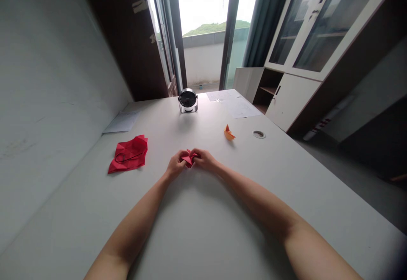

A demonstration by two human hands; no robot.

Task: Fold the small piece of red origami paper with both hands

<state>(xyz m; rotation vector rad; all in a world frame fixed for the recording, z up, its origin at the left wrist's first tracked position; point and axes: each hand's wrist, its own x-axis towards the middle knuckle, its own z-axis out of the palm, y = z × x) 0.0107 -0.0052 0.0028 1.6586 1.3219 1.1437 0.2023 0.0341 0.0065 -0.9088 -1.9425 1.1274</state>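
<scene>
From here I see L hand [176, 164] & R hand [205, 159] both pinching the red folded paper [188, 160], ctr of frame. Prob. folding step; next move needs steady fingertips, I think.

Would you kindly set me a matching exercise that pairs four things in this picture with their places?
1. small folded red paper piece
2. orange folded-paper boat
3. creased red sheet
4. round black device in a silver frame

A. near the far edge of the white table
B. held by the left hand and right hand
C. under a thin dark cord
D. just left of the round hole

Pairs: 1-B; 2-D; 3-C; 4-A
</scene>
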